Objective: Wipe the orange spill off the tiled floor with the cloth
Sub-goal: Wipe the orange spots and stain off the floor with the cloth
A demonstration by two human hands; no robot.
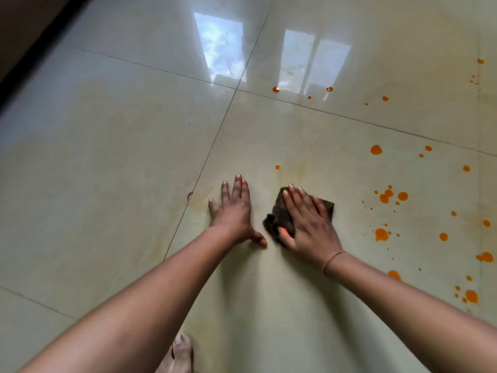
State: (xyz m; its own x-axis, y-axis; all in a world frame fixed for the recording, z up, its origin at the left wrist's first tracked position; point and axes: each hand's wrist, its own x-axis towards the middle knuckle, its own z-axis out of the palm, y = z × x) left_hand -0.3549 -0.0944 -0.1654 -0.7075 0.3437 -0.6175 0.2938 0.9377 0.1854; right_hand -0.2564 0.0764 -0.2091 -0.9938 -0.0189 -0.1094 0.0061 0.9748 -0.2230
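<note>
Dark cloth [275, 219], one piece, lies at frame centre under the right hand [309, 227], whose straight fingers press flat on it. Left hand [234, 211], fingers spread wide, rests flat on the tiled floor [107, 157] just left of the cloth. Orange spill [381, 234]: over twenty separate drops, at frame right and upper right. One foot [181, 351] at the bottom edge.

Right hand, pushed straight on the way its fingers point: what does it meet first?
Probably the small lone orange drop just beyond its fingertips. The right hand presses the dark crumpled cloth flat on the glossy beige tiled floor, pointing forward and slightly left; alignment is approximate.
</note>
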